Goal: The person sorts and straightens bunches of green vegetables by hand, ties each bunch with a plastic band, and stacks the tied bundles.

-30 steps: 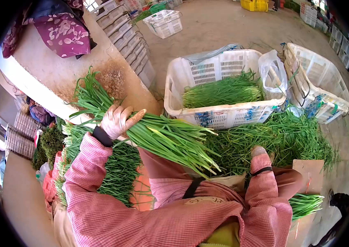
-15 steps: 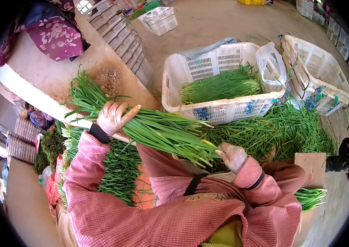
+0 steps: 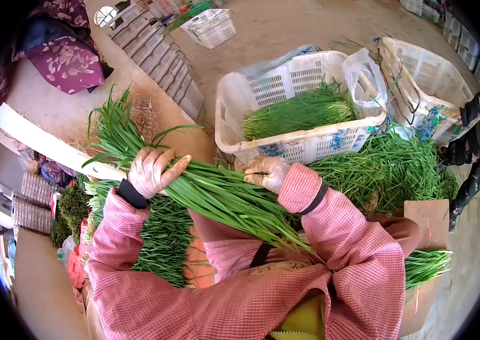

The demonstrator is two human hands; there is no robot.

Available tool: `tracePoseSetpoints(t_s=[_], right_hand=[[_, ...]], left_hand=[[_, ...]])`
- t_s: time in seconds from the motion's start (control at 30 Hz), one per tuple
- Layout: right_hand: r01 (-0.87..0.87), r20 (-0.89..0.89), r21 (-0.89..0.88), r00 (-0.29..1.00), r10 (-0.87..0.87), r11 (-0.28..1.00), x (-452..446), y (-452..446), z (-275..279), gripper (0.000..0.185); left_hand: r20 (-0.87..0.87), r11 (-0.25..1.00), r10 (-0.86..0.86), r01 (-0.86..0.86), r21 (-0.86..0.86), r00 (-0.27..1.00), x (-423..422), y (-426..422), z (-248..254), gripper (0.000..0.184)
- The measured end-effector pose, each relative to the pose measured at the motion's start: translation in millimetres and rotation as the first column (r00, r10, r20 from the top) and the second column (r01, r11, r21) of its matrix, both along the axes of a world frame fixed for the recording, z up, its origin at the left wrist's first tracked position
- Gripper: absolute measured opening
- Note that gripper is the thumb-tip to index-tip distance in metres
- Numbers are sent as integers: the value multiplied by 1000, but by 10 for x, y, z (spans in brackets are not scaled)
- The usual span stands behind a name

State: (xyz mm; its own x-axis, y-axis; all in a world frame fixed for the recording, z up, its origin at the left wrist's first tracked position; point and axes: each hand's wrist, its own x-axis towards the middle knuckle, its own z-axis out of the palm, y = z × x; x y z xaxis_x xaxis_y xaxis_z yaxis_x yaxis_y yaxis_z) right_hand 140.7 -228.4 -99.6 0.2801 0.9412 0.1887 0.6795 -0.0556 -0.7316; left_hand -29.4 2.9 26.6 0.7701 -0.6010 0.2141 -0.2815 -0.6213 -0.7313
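My left hand (image 3: 152,171), in a thin translucent glove, is closed round a thick bunch of Chinese chives (image 3: 217,190). The bunch lies slanted across my lap, its leafy tips reaching up and left over a ledge. My right hand (image 3: 269,173), gloved too, is at the bunch's upper edge with fingers pinched together. What lies between those fingers is too small to make out. Below my left forearm more chives (image 3: 163,243) are laid in a dense stack. A loose heap of chives (image 3: 387,175) spreads beyond my right arm.
A white crate (image 3: 302,144) with chives inside stands ahead, a plastic bag (image 3: 364,79) over its corner. Another white crate (image 3: 427,73) is to its right, beside a person's legs (image 3: 472,153). A cardboard piece (image 3: 427,224) lies by my right knee. Purple cloth (image 3: 67,65) rests on the ledge (image 3: 36,107).
My right hand has moved up and left from the bunch's lower right end to its upper edge. The other person's legs have come further into view at the right.
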Motion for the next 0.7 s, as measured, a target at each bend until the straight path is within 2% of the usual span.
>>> tracePoseSetpoints(t_s=[0.07, 0.1, 0.13, 0.17, 0.2, 0.23, 0.3, 0.37, 0.4, 0.43, 0.47, 0.5, 0.53, 0.57, 0.6, 0.63, 0.67, 0.7], right_hand=[[118, -70, -79, 990, -124, 990, -2, -74, -98, 38], [231, 76, -247, 973, -219, 941, 43, -139, -196, 38], [284, 27, -495, 950, -313, 821, 23, -291, 6, 40], [314, 238, -619, 949, -208, 720, 160, -343, -366, 40], [346, 317, -708, 935, -161, 616, 296, -476, -722, 40], [269, 241, -900, 963, -122, 343, 414, -655, -783, 35], [290, 313, -936, 945, 94, 197, 224, -1165, -509, 37], [357, 297, -900, 922, -247, 251, 379, -1204, -615, 50], [465, 274, -715, 874, -401, 523, 408, -1146, -694, 65], [368, 17, -529, 906, -424, 765, 421, -969, -621, 83], [301, -194, -220, 919, -344, 928, 440, -719, -713, 83], [211, -377, -196, 885, -272, 958, 361, -494, -442, 82], [51, -552, -128, 826, -114, 991, 347, -291, -556, 78], [-182, -673, 139, 704, 227, 974, 303, -112, -800, 73], [-292, -839, 88, 494, 229, 952, 181, -114, -863, 68], [-406, -949, 75, 251, 190, 911, 82, -139, -924, 63], [-401, -948, 73, 257, 189, 913, 82, -157, -1040, 63], [-406, -969, 197, 58, 241, 892, 111, -177, -1203, 59]], left_hand=[[-17, 999, 49, -49, -3, 999, -87, 40, -1, 46], [-45, 995, 94, -95, -20, 995, -145, 50, -31, 45], [-82, 991, 129, -130, -12, 988, -158, 12, -3, 44], [-86, 990, 135, -137, -21, 987, -153, 21, -16, 43], [-89, 991, 133, -135, -11, 987, -140, 17, -17, 42], [-87, 991, 130, -131, -2, 988, -117, 8, -16, 41], [-104, 991, 124, -128, -35, 987, -108, 24, -4, 41], [-110, 991, 117, -124, -57, 987, -13, 47, 50, 41], [-142, 985, 128, -143, -98, 981, 7, 23, 79, 42], [-182, 977, 136, -162, -139, 974, 7, -4, 80, 42], [-183, 978, 135, -161, -133, 974, 35, 10, 70, 46], [-178, 979, 130, -155, -135, 975, 38, -10, 91, 46], [-172, 971, 116, -148, -190, 978, 39, -52, 117, 48], [-166, 959, 96, -136, -248, 981, 45, -85, 118, 49], [-210, 933, 136, -197, -302, 968, 13, -41, 119, 51], [-293, 877, 155, -268, -399, 943, -4, -137, 207, 41], [-434, 784, 193, -405, -470, 880, -58, -149, 239, 41], [-570, 665, 213, -545, -510, 794, -151, -112, 247, 40]])
